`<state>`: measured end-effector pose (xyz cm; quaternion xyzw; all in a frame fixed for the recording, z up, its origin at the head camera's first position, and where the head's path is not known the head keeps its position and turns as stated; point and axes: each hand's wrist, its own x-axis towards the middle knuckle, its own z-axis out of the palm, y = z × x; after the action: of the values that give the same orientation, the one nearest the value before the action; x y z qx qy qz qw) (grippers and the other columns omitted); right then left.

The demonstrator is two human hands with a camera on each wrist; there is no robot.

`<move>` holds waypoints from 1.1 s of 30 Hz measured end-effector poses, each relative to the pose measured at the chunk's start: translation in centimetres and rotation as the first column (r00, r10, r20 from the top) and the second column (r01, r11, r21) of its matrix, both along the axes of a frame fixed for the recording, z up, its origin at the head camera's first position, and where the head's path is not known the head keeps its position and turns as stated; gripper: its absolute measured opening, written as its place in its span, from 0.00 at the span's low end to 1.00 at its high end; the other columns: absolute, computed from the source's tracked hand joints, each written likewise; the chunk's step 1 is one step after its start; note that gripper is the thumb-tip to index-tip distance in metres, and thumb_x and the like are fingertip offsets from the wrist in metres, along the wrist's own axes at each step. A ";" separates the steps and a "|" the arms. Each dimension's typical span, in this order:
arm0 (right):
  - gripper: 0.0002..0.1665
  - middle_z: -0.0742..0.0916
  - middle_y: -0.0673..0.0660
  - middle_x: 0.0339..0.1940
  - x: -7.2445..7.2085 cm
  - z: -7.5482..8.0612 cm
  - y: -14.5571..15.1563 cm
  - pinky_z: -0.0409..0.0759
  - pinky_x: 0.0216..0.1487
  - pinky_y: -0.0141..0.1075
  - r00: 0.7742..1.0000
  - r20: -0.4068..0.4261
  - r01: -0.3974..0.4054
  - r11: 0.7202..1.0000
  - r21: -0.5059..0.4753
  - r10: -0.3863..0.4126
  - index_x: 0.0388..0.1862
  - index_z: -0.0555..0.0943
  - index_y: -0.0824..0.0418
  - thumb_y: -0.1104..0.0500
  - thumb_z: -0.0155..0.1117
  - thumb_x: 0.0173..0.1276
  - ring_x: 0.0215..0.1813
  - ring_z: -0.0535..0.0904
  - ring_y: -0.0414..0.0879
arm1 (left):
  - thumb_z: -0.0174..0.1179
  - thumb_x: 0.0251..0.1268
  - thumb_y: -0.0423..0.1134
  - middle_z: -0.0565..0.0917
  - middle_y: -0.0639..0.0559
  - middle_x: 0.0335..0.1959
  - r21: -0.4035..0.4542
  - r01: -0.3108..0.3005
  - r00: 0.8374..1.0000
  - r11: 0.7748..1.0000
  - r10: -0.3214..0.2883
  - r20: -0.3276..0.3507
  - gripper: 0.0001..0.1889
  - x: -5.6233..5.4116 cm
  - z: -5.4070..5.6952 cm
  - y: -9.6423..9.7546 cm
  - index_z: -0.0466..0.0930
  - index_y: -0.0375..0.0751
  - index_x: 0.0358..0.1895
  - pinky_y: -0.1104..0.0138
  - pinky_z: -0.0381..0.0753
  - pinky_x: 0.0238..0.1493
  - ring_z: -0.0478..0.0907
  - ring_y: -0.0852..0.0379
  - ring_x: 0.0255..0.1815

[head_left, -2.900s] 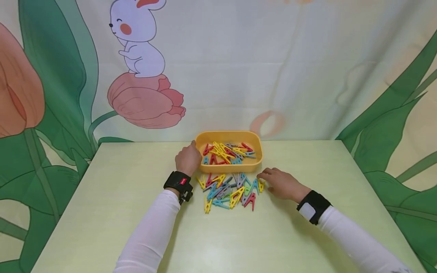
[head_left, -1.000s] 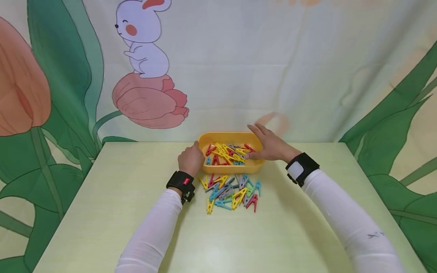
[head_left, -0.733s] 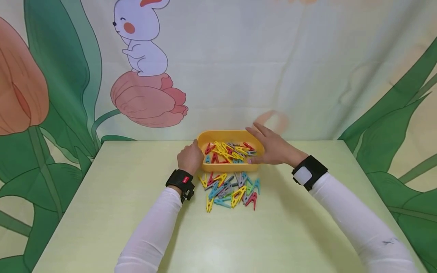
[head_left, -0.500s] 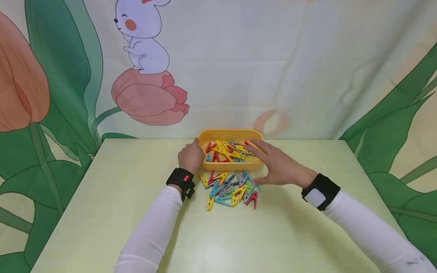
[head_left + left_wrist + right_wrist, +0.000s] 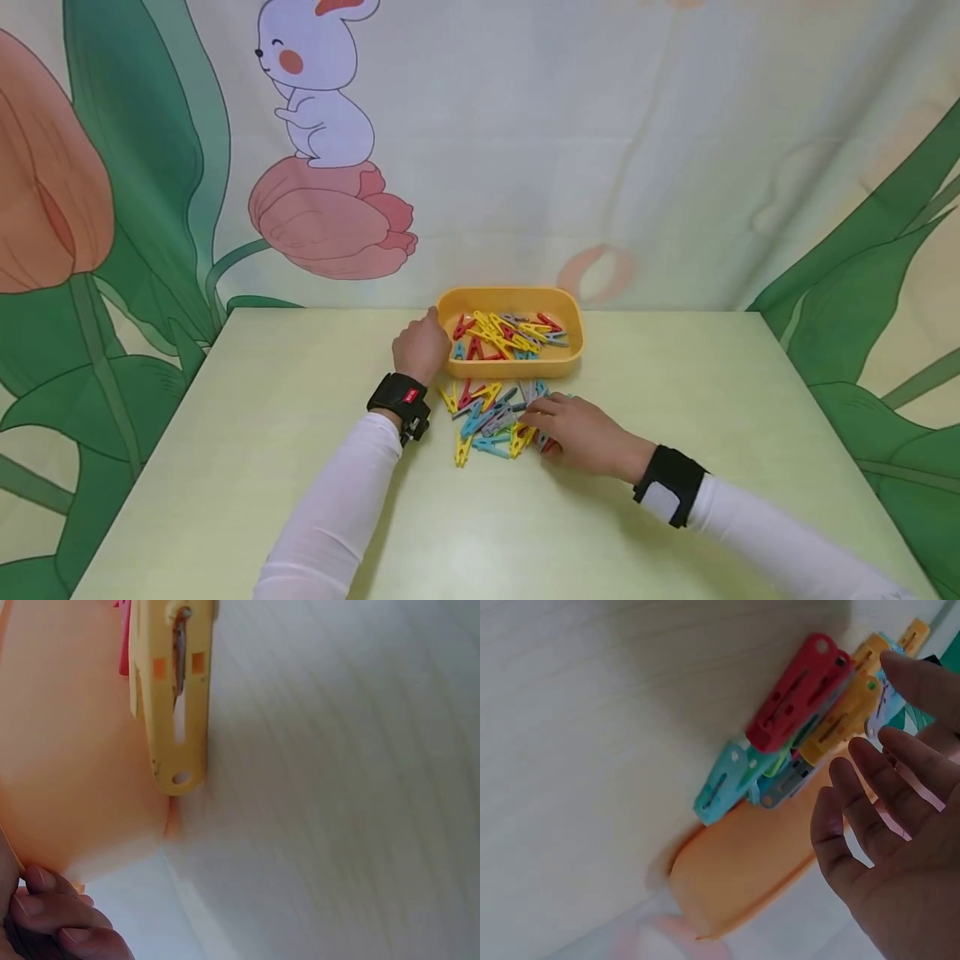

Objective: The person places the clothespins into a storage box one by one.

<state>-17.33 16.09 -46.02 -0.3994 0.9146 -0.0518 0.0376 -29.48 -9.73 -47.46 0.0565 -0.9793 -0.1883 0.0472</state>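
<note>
My left hand (image 5: 422, 346) grips the left end of a yellow plastic bin (image 5: 513, 369); in the left wrist view its fingers (image 5: 67, 919) curl at the bin's edge. Inside the bin lie several clothespins (image 5: 491, 329), mostly yellow and red. In front of it is a loose pile of clothespins (image 5: 487, 417) in blue, grey, green, yellow and red. Over the pile's right side reaches my right hand (image 5: 581, 433), covering part of it. The right wrist view shows its fingers loosely bent with nothing between them, beside a red clothespin (image 5: 799, 694) and a yellow one (image 5: 844, 720).
The pale table (image 5: 300, 467) ends at the back against a printed curtain (image 5: 510, 150) with a rabbit and tulips. The bin stands close to that back edge. A yellow clothespin (image 5: 176, 761) lies near the bin's front wall in the left wrist view.
My right hand took a yellow clothespin from the pile's right edge, passed over the bin, and came back down to the pile. The left hand has stayed on the bin.
</note>
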 end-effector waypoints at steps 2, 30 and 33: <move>0.27 0.82 0.52 0.59 0.0 -0.6 -0.2 0.78 0.61 0.45 1.000 -0.022 -0.017 1.000 -0.005 0.017 0.61 0.80 0.53 0.56 0.72 0.62 0.61 0.76 0.50 | 0.51 0.72 0.41 0.86 0.37 0.46 -0.003 -0.003 1.000 1.000 0.003 0.000 0.24 0.0 0.0 0.1 0.68 0.40 0.69 0.47 0.84 0.45 0.85 0.40 0.40; 0.22 0.85 0.54 0.55 -4.5 5.7 -0.6 0.82 0.56 0.44 0.995 -0.048 0.080 0.980 -0.183 -0.091 0.58 0.82 0.57 0.55 0.69 0.65 0.56 0.81 0.50 | 0.51 0.72 0.41 0.86 0.37 0.47 0.014 -0.006 1.000 1.000 0.006 0.015 0.25 0.0 0.2 0.1 0.67 0.39 0.70 0.49 0.85 0.45 0.85 0.41 0.41; 0.22 0.85 0.56 0.56 -6.4 6.8 -0.5 0.82 0.55 0.44 0.990 -0.052 0.123 0.978 -0.171 -0.133 0.59 0.81 0.58 0.56 0.68 0.66 0.55 0.82 0.52 | 0.51 0.72 0.41 0.86 0.38 0.47 0.011 -0.014 1.000 1.000 0.014 0.026 0.25 0.1 0.0 0.2 0.67 0.40 0.70 0.49 0.85 0.45 0.85 0.41 0.41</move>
<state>-23.76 15.63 -39.18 -0.3429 0.9315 -0.1183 -0.0284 -29.38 -9.51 -47.46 0.0659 -0.9784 -0.1927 0.0355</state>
